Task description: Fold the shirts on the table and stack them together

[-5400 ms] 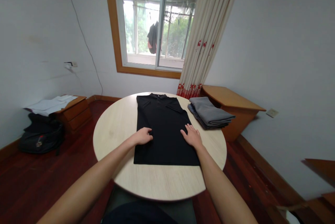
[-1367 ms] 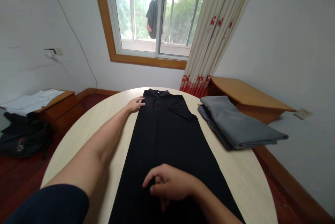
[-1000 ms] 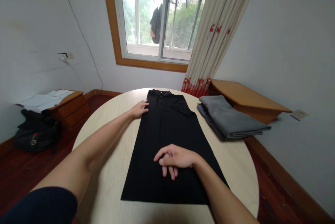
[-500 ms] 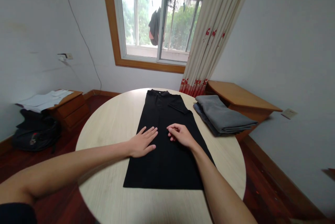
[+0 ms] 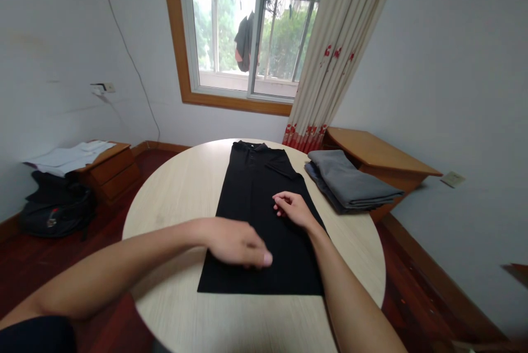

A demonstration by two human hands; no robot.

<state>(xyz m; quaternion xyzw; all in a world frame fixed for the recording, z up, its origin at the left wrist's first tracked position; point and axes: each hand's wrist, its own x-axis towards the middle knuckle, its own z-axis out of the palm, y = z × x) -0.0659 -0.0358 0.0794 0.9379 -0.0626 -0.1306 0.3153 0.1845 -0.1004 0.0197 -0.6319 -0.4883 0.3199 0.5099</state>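
Observation:
A black collared shirt [image 5: 264, 276] lies flat on the round table, its collar at the far side and one short sleeve folded over its right part. Above its lower middle is my left hand [image 5: 237, 241], slightly blurred, with the thumb pointing right and the other fingers bent down out of sight. I cannot tell whether it touches the cloth. Over the shirt's right half, my right hand [image 5: 293, 209] is loosely closed, thumb near the curled fingers, with nothing visible in it.
The pale round table [image 5: 165, 193] carries a stack of folded grey and dark clothes [image 5: 350, 180] at its right. Behind that stands a wooden desk [image 5: 379, 149]. A wooden cabinet [image 5: 111, 169] with papers and a black bag [image 5: 58, 204] are at the left.
My left hand, previously flat with fingers spread on the shirt, has lifted, bent its fingers and moved right and nearer me. My right hand has shifted slightly right.

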